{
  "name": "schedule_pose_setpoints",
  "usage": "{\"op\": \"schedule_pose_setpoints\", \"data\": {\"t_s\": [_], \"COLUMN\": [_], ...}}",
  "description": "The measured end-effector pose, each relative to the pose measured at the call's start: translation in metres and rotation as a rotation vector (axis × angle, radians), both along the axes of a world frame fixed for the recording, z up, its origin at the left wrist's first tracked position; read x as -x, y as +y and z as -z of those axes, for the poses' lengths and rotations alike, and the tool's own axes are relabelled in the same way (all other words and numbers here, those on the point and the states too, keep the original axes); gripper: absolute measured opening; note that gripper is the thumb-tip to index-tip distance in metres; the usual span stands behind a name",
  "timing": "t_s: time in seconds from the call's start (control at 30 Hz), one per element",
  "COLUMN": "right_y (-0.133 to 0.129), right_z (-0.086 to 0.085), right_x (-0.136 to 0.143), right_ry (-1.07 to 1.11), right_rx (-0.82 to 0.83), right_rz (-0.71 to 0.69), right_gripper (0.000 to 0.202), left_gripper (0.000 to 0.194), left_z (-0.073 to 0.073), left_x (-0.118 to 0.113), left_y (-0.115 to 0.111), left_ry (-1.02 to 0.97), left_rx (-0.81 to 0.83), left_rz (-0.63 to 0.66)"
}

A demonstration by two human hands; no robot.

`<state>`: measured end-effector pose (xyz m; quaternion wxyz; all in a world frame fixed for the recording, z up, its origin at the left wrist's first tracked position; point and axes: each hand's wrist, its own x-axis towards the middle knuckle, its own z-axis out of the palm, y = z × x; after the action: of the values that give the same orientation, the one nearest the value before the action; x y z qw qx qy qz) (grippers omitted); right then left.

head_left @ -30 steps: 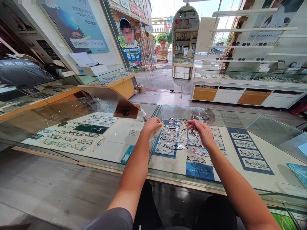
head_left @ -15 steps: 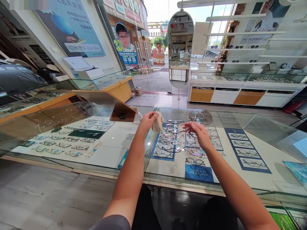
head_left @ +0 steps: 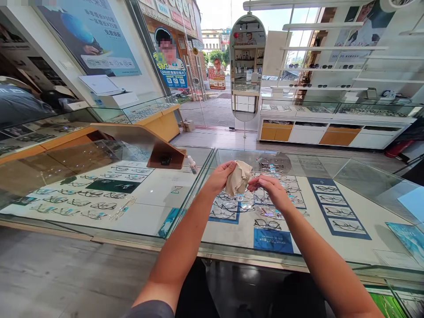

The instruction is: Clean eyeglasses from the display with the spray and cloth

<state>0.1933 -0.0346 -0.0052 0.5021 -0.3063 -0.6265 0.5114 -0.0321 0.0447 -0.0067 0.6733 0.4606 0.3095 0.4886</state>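
In the head view, my left hand [head_left: 224, 177] pinches a beige cleaning cloth [head_left: 239, 177], which hangs loosely over the glass counter. My right hand [head_left: 270, 189] is close to the cloth's right edge, its fingertips pressed together. Whatever they may grip blends into the eyeglasses behind, so I cannot make it out. Below both hands, rows of eyeglasses [head_left: 228, 206] lie in the glass display case. A dark-framed pair of glasses [head_left: 266, 224] sits nearer to me, just above a blue card [head_left: 273, 240].
A small white bottle [head_left: 192, 164] stands on the counter left of my hands, beside a brown slanted stand [head_left: 165, 158]. More eyeglasses [head_left: 79, 202] fill the left case. An oval mirror [head_left: 245, 66] stands beyond the counter. Part of a person in dark clothing [head_left: 23, 104] shows at far left.
My left hand has moved right with the cloth, bringing it beside my right hand. My right hand has shifted slightly left and down. The white bottle is now more fully visible.
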Motion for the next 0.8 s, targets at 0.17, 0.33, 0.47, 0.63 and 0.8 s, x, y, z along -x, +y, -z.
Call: {"op": "schedule_pose_setpoints", "data": {"t_s": [0.17, 0.33, 0.47, 0.63, 0.8], "right_y": [-0.001, -0.001, 0.000, 0.001, 0.001], "right_z": [-0.001, -0.001, -0.001, 0.001, 0.002], "right_x": [0.002, 0.002, 0.001, 0.000, 0.000], "right_ry": [-0.027, -0.020, -0.018, -0.032, -0.050], "right_rx": [-0.003, 0.003, -0.008, -0.011, -0.026], "right_rz": [-0.039, -0.058, -0.057, -0.071, -0.075], "right_gripper": [0.043, 0.042, 0.041, 0.042, 0.040], "left_gripper": [0.054, 0.057, 0.054, 0.051, 0.043], "left_z": [-0.004, -0.008, -0.007, -0.006, -0.006], "left_x": [-0.004, -0.002, -0.003, -0.004, -0.004], "left_y": [-0.008, -0.014, -0.014, -0.011, -0.011], "left_ry": [-0.093, -0.084, -0.100, -0.134, -0.171], "left_rx": [0.062, 0.063, 0.067, 0.083, 0.109], "left_rz": [0.094, 0.235, 0.244, 0.252, 0.262]}}
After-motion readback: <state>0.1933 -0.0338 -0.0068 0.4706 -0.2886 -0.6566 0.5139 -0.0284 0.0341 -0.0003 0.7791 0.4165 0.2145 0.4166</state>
